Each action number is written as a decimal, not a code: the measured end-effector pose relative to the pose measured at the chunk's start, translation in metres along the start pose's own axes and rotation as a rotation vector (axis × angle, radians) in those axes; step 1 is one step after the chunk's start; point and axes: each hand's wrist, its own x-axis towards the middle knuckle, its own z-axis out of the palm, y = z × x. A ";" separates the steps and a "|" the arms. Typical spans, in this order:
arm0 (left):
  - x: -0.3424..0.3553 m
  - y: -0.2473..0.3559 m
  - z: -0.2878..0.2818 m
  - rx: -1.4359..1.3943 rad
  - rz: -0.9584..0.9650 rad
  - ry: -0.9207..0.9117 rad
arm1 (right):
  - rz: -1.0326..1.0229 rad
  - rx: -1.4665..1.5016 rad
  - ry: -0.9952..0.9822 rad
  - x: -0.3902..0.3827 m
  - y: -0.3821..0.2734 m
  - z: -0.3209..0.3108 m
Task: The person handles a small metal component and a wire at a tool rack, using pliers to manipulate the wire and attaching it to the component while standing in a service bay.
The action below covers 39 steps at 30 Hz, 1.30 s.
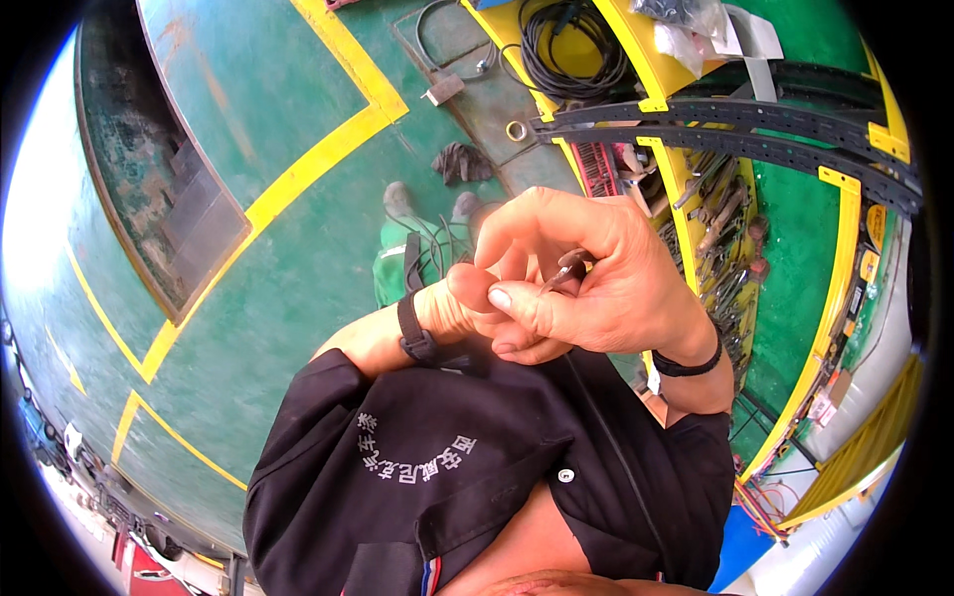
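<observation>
Left, one dark rectangular patch (pixel 194 209) lies in the green floor (pixel 298 268). One dark cloth (pixel 462 163) lies far ahead. The left hand (pixel 475 303) is curled; its grip I cannot tell. Near centre, one small dark piece (pixel 569 268) is pinched in the right hand (pixel 616 273). Far right, two black rails (pixel 715 127) run.

A small, dark, glossy piece (pixel 570 268) sits tilted inside the curled right hand (pixel 618 276).

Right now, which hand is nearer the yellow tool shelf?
Right. In view, the right hand overlaps the edge of the yellow tool shelf; the left hand is farther left.
</observation>
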 end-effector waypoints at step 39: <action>-0.031 0.037 0.043 0.191 0.132 0.322 | -0.370 -0.560 0.109 0.018 -0.006 0.022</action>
